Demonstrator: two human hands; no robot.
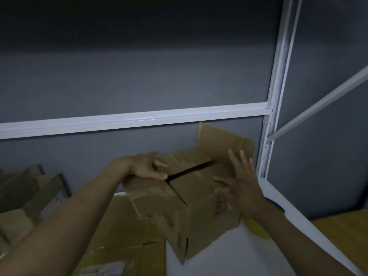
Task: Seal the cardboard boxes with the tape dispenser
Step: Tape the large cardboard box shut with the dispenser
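Note:
A brown cardboard box (199,222) stands on a white shelf, turned corner-on to me. Its two top flaps are folded down with a dark gap between them, and one far flap (219,142) still stands upright. My left hand (148,166) presses flat on the left top flap with its fingers straight. My right hand (242,186) hovers with spread fingers at the box's right side, just in front of the upright flap, and holds nothing. No tape dispenser is in view.
Flattened and stacked cardboard boxes (127,236) lie to the left and below. The white shelf board (229,253) carries a yellow and blue object (256,228) behind my right wrist. A white rack beam (139,118) and post (276,86) frame the grey wall.

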